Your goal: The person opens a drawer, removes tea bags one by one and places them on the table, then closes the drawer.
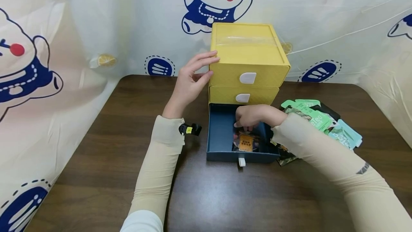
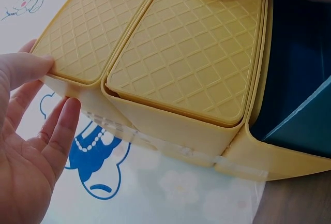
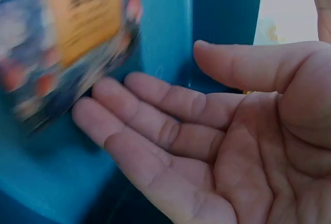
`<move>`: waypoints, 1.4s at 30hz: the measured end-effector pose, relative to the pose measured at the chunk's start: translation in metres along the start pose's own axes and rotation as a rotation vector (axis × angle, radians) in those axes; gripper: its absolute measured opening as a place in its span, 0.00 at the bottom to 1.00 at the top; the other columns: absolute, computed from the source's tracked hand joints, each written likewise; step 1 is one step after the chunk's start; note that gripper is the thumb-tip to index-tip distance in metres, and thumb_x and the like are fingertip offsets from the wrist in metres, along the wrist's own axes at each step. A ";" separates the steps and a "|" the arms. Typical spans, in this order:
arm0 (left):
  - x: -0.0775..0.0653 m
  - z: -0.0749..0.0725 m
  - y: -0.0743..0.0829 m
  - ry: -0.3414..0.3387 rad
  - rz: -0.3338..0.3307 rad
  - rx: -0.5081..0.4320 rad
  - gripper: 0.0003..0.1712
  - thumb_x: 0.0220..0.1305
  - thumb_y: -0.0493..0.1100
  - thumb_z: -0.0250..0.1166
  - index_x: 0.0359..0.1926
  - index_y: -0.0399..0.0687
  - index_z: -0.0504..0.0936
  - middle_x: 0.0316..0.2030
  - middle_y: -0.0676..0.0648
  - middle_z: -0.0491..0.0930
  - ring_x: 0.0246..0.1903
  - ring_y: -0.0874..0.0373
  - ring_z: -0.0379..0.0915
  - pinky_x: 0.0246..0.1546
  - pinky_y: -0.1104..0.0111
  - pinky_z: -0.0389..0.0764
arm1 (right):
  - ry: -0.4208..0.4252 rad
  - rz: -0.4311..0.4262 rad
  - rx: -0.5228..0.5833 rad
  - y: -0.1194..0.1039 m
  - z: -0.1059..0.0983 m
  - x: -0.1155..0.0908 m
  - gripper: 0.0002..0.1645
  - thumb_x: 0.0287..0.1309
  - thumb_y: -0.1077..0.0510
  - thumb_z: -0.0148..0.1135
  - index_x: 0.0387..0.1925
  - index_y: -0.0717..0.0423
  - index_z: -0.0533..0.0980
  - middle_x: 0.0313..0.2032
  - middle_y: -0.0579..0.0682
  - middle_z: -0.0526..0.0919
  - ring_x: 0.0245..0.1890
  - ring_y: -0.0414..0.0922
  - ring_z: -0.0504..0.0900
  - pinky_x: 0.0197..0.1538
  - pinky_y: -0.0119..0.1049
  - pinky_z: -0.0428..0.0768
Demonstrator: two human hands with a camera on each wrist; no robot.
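In the head view a yellow drawer box [image 1: 248, 54] stands at the back of the table, its blue bottom drawer [image 1: 215, 135] pulled out. My left hand [image 1: 190, 81] rests on the box's left upper edge. Seen from the left wrist, the thumb touches the front edge and the straight fingers [image 2: 66, 125] lie along the side. My right hand [image 1: 252, 115] reaches down into the drawer. There, a dark packet with an orange label [image 1: 246, 142] lies right by its fingertips. The right wrist view shows the packet [image 3: 85, 22] blurred, above loosely extended fingers [image 3: 139, 110].
Several green, light blue and dark packets [image 1: 317, 119] lie piled on the table to the right of the drawer, partly behind the right sleeve [image 1: 325, 153]. A patterned white sheet [image 1: 135, 20] hangs behind the brown table [image 1: 231, 196]. White tabs [image 1: 248, 78] mark the upper drawers.
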State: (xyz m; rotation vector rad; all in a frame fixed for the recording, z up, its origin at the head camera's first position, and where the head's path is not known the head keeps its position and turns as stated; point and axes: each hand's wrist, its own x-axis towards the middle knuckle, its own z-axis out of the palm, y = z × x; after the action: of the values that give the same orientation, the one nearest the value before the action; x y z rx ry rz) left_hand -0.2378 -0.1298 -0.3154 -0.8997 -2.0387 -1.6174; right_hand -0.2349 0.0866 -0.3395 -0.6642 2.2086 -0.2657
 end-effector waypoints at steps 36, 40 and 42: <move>0.002 0.000 0.002 0.000 -0.024 -0.004 0.18 0.68 0.30 0.61 0.57 0.37 0.81 0.64 0.44 0.75 0.64 0.59 0.72 0.51 0.64 0.86 | -0.014 -0.176 0.171 0.004 -0.007 -0.008 0.10 0.70 0.67 0.49 0.33 0.60 0.74 0.23 0.45 0.69 0.18 0.39 0.62 0.24 0.28 0.64; 0.001 0.000 0.002 0.001 -0.035 -0.004 0.18 0.68 0.30 0.61 0.57 0.38 0.82 0.64 0.45 0.75 0.64 0.59 0.72 0.51 0.64 0.85 | 0.022 -0.181 0.183 0.007 -0.012 -0.018 0.08 0.71 0.66 0.49 0.34 0.60 0.73 0.23 0.45 0.68 0.19 0.40 0.62 0.25 0.29 0.64; 0.001 0.000 0.001 0.000 -0.038 -0.008 0.18 0.68 0.30 0.61 0.57 0.38 0.82 0.64 0.44 0.75 0.64 0.59 0.72 0.51 0.64 0.85 | 0.044 -0.187 0.188 0.009 -0.015 -0.024 0.07 0.71 0.66 0.50 0.34 0.59 0.73 0.24 0.45 0.68 0.20 0.41 0.64 0.26 0.29 0.65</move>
State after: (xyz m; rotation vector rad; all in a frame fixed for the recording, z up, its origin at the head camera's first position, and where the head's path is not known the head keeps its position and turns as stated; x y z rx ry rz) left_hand -0.2374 -0.1295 -0.3140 -0.8685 -2.0623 -1.6457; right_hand -0.2360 0.1066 -0.3180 -0.7664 2.1322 -0.5804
